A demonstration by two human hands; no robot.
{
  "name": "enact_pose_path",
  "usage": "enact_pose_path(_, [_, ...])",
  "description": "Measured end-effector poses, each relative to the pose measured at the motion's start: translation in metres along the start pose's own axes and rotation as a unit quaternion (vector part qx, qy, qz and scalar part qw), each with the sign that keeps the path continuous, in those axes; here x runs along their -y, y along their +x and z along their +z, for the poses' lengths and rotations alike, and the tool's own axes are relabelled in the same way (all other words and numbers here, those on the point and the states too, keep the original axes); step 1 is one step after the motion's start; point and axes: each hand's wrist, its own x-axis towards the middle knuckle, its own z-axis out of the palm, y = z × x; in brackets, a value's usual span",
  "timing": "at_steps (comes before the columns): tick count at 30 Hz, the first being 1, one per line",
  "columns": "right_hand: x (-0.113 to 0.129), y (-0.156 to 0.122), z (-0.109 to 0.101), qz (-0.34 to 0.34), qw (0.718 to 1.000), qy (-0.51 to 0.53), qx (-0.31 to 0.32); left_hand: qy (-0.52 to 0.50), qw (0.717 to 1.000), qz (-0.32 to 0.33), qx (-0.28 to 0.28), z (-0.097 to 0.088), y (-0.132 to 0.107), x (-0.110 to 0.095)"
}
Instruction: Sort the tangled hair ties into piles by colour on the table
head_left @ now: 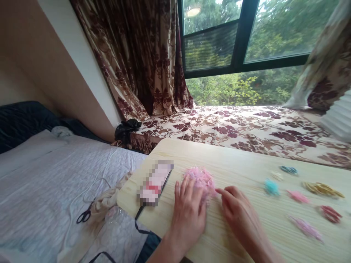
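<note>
A round, fluffy pink yarn-like piece (197, 176) with pale strands lies on the light wooden table. My left hand (188, 204) rests on its near side, fingers stretched out over it and partly covering it. At the right edge of the piece is my right hand (237, 206), with its fingers curled in and the index fingertip meeting the pink fibres. Whatever may be between the right thumb and finger is too blurred to make out. Left of my left hand lies a blurred-out, flat pink object (155, 182) with a black strap (139, 221).
On the table's right side lie a turquoise fluffy bundle (271, 187), a dark teal bundle (288, 170), a yellowish bundle (323, 189), and pink (298, 196), red (331, 213) and lilac (307, 229) bundles. Dark-handled scissors (83, 217) and a white cable (94, 179) lie on the bed (55, 175).
</note>
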Motion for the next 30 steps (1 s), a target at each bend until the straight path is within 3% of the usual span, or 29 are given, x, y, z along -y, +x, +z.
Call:
enact_pose_path(5, [-0.007,-0.01,0.003,0.014,1.0,0.017,-0.013,-0.017,0.997,-0.04,-0.063,0.011,-0.006,0.014])
enact_pose_path(22, [-0.019,-0.005,0.013,0.032,0.998,0.034,0.036,-0.091,0.991,-0.026,-0.096,0.007,0.0,0.016])
enact_pose_path(30, [-0.014,-0.009,0.014,-0.039,0.993,0.083,0.07,-0.12,0.983,-0.028,-0.137,-0.002,-0.006,0.021])
